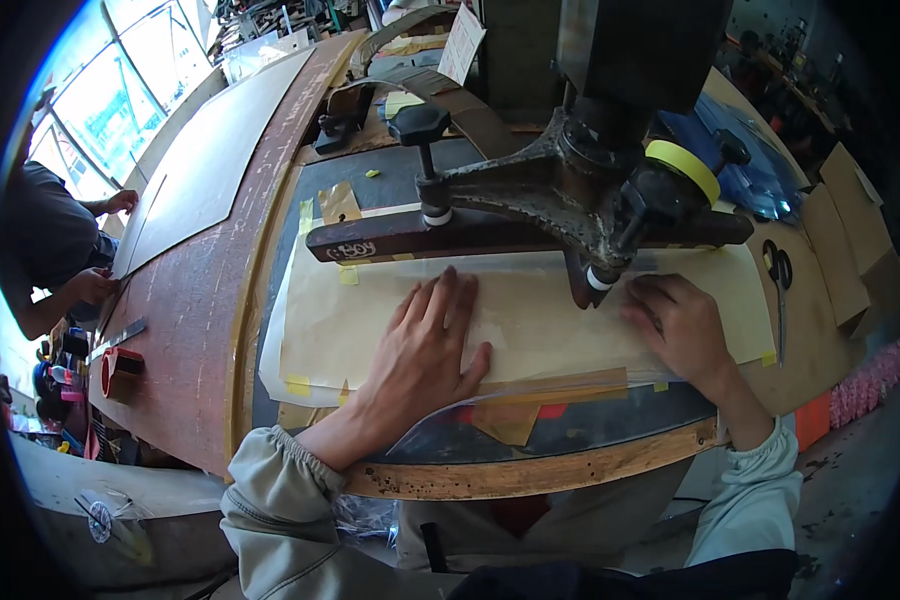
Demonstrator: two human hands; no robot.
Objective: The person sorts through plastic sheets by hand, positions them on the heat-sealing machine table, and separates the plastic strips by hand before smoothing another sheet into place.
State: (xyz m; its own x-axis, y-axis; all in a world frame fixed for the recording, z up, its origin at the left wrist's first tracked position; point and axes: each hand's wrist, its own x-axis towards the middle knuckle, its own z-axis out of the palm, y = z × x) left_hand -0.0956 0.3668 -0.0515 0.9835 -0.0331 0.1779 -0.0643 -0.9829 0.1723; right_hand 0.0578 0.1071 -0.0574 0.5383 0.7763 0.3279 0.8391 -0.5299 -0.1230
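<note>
My left hand lies flat on a cream sheet, its fingers spread and pointing at a dark bar. My right hand rests on the sheet's right part with curled fingers, thumb near the index finger; whether something is between them is too small to tell. Across the sheet's back runs the long dark bar, held by a black metal press arm with knobs. Yellow tape pieces mark the sheet's edges. A clear plastic strip lies along the front edge.
Scissors lie to the right, beside a cardboard box. A yellow tape roll sits on the press. At the left, a co-worker handles a large sheet on a reddish-brown table, near a red tape dispenser.
</note>
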